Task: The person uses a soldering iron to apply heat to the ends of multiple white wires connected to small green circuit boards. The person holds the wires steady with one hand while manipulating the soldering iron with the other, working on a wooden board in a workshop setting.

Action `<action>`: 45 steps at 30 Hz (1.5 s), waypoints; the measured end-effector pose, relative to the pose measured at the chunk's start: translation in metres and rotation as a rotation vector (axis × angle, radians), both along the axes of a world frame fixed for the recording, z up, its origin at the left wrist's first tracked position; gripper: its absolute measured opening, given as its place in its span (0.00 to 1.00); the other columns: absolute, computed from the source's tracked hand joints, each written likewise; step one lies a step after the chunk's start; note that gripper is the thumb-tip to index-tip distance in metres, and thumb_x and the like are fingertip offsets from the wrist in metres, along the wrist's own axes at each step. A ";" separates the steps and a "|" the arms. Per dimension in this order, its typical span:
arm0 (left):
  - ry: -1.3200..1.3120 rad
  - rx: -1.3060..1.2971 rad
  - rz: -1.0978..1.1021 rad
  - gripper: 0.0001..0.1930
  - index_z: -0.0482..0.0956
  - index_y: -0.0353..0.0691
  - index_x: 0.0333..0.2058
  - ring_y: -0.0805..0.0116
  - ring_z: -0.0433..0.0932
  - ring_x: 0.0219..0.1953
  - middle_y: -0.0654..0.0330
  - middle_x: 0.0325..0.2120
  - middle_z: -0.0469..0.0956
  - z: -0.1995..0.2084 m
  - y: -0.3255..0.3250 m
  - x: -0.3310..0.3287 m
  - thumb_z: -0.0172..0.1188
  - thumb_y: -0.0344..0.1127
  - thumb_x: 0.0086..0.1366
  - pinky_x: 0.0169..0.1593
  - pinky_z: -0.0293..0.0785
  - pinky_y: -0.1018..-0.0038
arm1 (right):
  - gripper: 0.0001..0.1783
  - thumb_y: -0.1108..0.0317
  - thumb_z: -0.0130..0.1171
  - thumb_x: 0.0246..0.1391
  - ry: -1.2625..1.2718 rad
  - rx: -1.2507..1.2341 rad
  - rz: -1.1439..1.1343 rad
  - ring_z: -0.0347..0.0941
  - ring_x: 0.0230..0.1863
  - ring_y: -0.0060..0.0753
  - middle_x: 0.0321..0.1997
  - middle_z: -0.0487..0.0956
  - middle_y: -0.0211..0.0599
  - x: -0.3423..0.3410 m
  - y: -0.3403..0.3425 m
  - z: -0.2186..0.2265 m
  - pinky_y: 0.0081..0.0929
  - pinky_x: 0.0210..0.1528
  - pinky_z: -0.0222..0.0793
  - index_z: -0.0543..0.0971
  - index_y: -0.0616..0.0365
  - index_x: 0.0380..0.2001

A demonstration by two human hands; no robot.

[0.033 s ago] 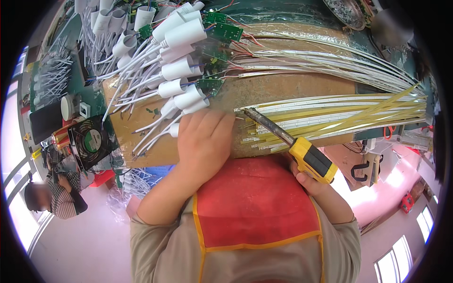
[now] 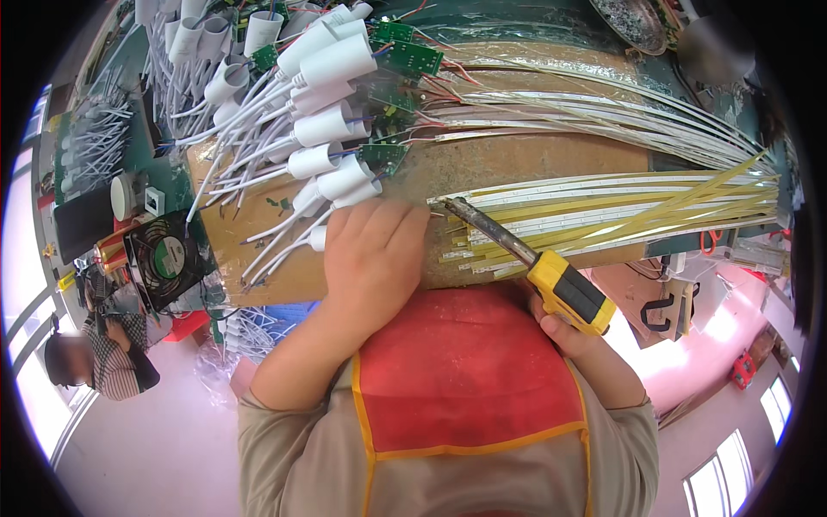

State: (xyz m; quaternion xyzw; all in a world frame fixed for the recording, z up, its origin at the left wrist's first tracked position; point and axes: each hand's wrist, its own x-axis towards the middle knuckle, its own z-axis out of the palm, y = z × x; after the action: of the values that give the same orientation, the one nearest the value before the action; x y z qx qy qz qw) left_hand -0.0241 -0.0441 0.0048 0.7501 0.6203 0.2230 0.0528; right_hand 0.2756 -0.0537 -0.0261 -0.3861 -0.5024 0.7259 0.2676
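Iron at the strip ends, nothing visibly shifted since the frame just before.
Against the apron (image 2: 469,370), the right hand (image 2: 560,332) grips the yellow-handled iron (image 2: 541,269), whose tip points up-left, over the ends of the near strips (image 2: 603,209); whether it touches one, I cannot tell. The left hand (image 2: 375,258) has its fingers curled beside the nearest white caps (image 2: 319,129); what they pinch is hidden. Both hands and the iron match that frame, so the work shows no visible advance between the two. Beyond, green boards (image 2: 413,59) sit between the caps and the far strips (image 2: 603,112), on the cardboard (image 2: 517,159).
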 end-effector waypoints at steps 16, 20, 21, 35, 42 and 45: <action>0.028 -0.059 0.031 0.14 0.82 0.44 0.37 0.64 0.76 0.32 0.65 0.33 0.79 0.004 0.005 -0.001 0.64 0.24 0.49 0.37 0.68 0.67 | 0.12 0.69 0.64 0.52 -0.066 0.000 0.041 0.71 0.31 0.31 0.32 0.75 0.37 0.000 0.001 0.003 0.28 0.33 0.66 0.75 0.62 0.37; 0.046 -0.103 0.029 0.13 0.82 0.44 0.37 0.63 0.76 0.33 0.64 0.32 0.79 0.006 0.006 -0.001 0.64 0.24 0.50 0.38 0.68 0.67 | 0.11 0.71 0.64 0.51 -0.060 0.033 0.043 0.71 0.31 0.32 0.32 0.75 0.37 -0.002 0.004 0.004 0.29 0.33 0.66 0.75 0.62 0.37; 0.047 -0.108 0.028 0.13 0.82 0.44 0.37 0.63 0.76 0.33 0.64 0.32 0.79 0.006 0.006 -0.001 0.64 0.24 0.50 0.38 0.68 0.67 | 0.11 0.71 0.64 0.51 -0.055 0.039 0.045 0.71 0.31 0.32 0.32 0.75 0.37 -0.002 0.003 0.002 0.29 0.33 0.66 0.75 0.62 0.37; 0.066 -0.131 0.027 0.12 0.81 0.43 0.37 0.63 0.76 0.33 0.63 0.33 0.79 0.007 0.007 0.000 0.62 0.25 0.51 0.38 0.68 0.66 | 0.13 0.71 0.65 0.51 -0.064 -0.026 0.011 0.71 0.33 0.29 0.33 0.76 0.35 -0.002 -0.001 0.000 0.28 0.36 0.67 0.75 0.62 0.39; 0.066 -0.131 0.030 0.12 0.81 0.43 0.36 0.63 0.76 0.33 0.64 0.32 0.79 0.006 0.007 0.000 0.62 0.25 0.51 0.38 0.68 0.66 | 0.13 0.67 0.65 0.52 -0.013 -0.038 -0.021 0.70 0.31 0.30 0.32 0.74 0.36 -0.002 -0.003 -0.001 0.28 0.34 0.65 0.75 0.62 0.38; 0.060 -0.123 0.027 0.12 0.81 0.43 0.36 0.63 0.76 0.33 0.63 0.32 0.79 0.006 0.007 0.000 0.62 0.24 0.51 0.38 0.68 0.66 | 0.14 0.67 0.65 0.52 0.012 -0.044 -0.044 0.70 0.31 0.30 0.32 0.74 0.36 -0.004 -0.003 0.000 0.28 0.34 0.65 0.75 0.63 0.38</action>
State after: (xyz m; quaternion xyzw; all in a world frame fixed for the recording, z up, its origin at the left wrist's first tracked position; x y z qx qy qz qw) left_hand -0.0241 -0.0374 0.0107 0.7433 0.6443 0.1625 0.0774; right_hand 0.2720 -0.0569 -0.0261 -0.3984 -0.4759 0.7331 0.2781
